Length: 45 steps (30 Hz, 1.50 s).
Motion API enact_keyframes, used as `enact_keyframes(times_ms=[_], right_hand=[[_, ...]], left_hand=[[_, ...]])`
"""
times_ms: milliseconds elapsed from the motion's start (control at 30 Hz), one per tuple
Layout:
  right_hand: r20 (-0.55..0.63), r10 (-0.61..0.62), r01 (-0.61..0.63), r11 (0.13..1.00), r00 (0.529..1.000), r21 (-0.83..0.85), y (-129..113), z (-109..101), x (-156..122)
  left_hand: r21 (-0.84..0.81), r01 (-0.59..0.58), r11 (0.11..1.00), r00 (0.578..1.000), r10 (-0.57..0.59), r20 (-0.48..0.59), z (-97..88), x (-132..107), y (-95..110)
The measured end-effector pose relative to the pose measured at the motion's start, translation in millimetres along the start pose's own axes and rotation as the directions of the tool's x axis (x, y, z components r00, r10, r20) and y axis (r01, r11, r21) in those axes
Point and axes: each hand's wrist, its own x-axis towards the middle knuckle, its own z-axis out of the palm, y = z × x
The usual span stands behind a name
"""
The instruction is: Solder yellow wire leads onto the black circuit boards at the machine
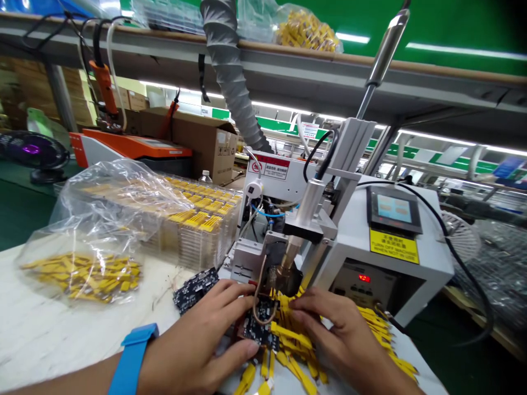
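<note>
My left hand (206, 329), with a blue wrist strap (135, 351), grips the near black circuit board (260, 329) between thumb and fingers. The board lies under the head of a soldering machine (293, 247), and a bent brown tube (255, 310) curves down over it. My right hand (335, 323) has thumb and forefinger closed on a yellow flex cable (284, 307) at the board's right edge. Several more yellow flex cables (294, 337) fan out around the board. Another black circuit board (193, 288) sits just beyond my left hand.
A clear bag of yellow pieces (86, 277) lies at left, by stacked clear trays (206, 236) of yellow pieces. The machine's control box (415, 247) stands at right. A grey flexible duct (226, 60) hangs from above. More flex cables (374, 326) lie beyond my right hand.
</note>
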Motion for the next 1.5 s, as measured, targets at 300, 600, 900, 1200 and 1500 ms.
enact_keyframes(times_ms=[300,600,900,1200,1500], right_hand=[[-0.036,-0.199,0.196,0.977,0.979,-0.09,4.2,15.9,-7.6],[0.014,-0.226,0.224,0.955,0.974,-0.192,3.6,11.0,-8.8],[0.035,-0.207,0.21,0.959,0.978,-0.188,2.8,12.6,-4.9],[0.04,-0.18,0.184,0.973,0.983,-0.139,1.5,10.5,-6.8],[0.051,-0.163,0.17,0.965,0.985,-0.201,2.8,11.9,-5.9]], left_hand=[[-0.059,0.003,0.998,0.999,0.0,0.038,1.7,1.1,-3.1],[-0.071,0.003,0.997,0.999,0.0,0.045,-1.1,0.2,-0.5],[0.067,-0.127,0.99,0.992,0.125,0.03,-0.3,2.2,-1.6],[0.194,-0.177,0.965,0.984,0.175,0.024,2.9,0.4,-4.3],[0.226,-0.192,0.955,0.981,0.19,0.03,4.1,0.1,-6.2]])
